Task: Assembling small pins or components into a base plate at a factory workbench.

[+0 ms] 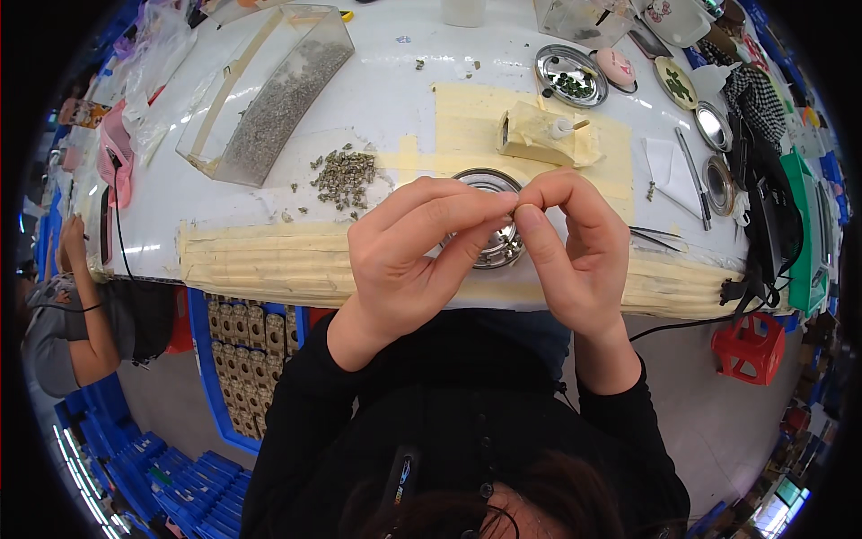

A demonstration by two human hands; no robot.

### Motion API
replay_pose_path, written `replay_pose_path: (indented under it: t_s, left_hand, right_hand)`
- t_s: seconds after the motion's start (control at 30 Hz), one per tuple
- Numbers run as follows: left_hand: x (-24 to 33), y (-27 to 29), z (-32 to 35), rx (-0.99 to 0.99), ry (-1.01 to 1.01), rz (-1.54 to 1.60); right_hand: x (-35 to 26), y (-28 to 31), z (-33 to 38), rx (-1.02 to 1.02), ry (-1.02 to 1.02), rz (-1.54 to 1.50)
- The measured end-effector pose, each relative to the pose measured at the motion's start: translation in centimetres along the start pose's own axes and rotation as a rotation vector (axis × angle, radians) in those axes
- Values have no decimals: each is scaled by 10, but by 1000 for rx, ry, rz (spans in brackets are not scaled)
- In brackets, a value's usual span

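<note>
My left hand and my right hand meet fingertip to fingertip over a round metal dish. Thumb and forefinger of each hand are pinched together; whatever lies between them is too small to make out. Small dark and shiny parts lie in the dish, which my hands partly cover. To the left of my hands, a heap of small metal parts is spread on the white table. Beyond my right hand stands a block wrapped in cream tape, with a small white bottle set in it.
A clear bin of tiny metal parts stands at the far left. Far right are a metal dish with green pieces, tweezers and a green tray. Padded tape lines the table's front edge. A blue crate and red stool are below.
</note>
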State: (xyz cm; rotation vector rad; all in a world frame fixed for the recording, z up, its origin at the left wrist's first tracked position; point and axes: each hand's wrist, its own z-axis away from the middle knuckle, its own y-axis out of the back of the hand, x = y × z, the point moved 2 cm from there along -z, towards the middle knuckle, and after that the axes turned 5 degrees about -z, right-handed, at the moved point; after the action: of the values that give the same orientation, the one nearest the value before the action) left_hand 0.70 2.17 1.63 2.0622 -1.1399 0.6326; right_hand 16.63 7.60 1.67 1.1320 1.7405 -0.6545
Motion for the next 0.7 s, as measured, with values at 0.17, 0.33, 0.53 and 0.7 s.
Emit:
replay_pose_path:
  t_s: [0.17, 0.33, 0.53, 0.7]
  left_hand:
    - [0, 0, -1, -17, 17, 8]
    - [1, 0, 0, -13, 55, 32]
    - [1, 0, 1, -15, 64, 43]
    - [1, 0, 1, -14, 60, 42]
  right_hand:
    - [0, 0, 0, 0, -4, -3]
    - [1, 0, 0, 4, -5, -5]
    - [2, 0, 0, 12, 0, -10]
    - [1, 0, 0, 11, 8, -11]
